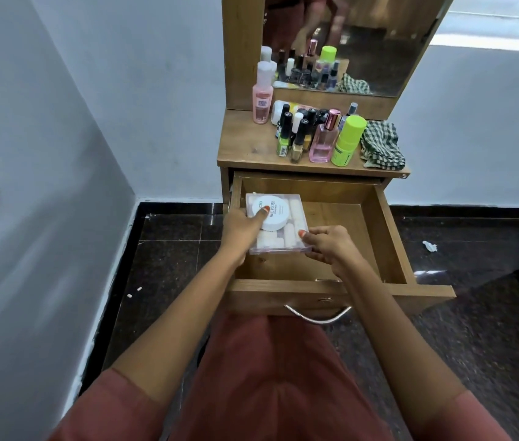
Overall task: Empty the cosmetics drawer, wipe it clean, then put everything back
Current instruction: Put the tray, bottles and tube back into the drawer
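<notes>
Box (pixel 284 232) of clear plastic, white tub (pixel 269 214) on its lid, is held in the left part of the open drawer (pixel 382 237). Left hand (pixel 240 230) grips its side, thumb on the tub; right hand (pixel 326 248) pinches its near corner. Bottles (pixel 318 138) and a checked cloth (pixel 382 146) sit on the dresser top (pixel 245 149).

Left hand (pixel 241 229) hides clear box (pixel 296 218) corner

Soft daylight upper right; edges warped.

Dresser top (pixel 245 151) w/ bottles (pixel 312 135) & checked cloth (pixel 382 144).
</notes>
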`<move>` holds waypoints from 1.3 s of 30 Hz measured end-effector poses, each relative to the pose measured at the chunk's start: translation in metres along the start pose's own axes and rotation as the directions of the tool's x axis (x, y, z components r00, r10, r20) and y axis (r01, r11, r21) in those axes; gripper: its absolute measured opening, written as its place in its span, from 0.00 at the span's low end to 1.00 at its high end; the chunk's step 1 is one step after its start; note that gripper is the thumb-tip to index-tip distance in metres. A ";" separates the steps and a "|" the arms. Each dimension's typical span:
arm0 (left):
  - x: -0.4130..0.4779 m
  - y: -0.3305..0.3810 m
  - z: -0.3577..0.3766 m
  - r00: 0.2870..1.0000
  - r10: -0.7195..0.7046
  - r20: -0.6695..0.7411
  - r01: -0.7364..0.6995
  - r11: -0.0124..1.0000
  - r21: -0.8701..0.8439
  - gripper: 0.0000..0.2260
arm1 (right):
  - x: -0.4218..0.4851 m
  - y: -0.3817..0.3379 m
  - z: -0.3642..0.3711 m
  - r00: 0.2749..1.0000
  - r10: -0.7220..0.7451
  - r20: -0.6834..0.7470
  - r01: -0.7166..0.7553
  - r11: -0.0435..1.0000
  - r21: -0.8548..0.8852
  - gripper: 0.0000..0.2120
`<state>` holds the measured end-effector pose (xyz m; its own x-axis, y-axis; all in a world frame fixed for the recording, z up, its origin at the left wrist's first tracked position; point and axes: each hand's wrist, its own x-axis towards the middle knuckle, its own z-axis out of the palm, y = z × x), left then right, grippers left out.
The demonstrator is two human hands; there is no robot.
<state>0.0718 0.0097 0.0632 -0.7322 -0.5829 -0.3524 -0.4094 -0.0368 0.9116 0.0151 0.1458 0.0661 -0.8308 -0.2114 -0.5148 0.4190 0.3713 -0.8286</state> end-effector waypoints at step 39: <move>0.039 -0.028 0.022 0.883 0.163 0.441 -0.468 0.215 0.857 0.34 | 0.077 0.009 0.037 0.997 -0.078 0.005 0.072 0.893 -0.445 0.14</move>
<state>0.0428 0.0062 0.0194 -0.9529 -0.1624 -0.2561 -0.2119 0.9608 0.1790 -0.0316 0.0991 0.0106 -0.8589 -0.2446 -0.4499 0.1511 0.7184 -0.6790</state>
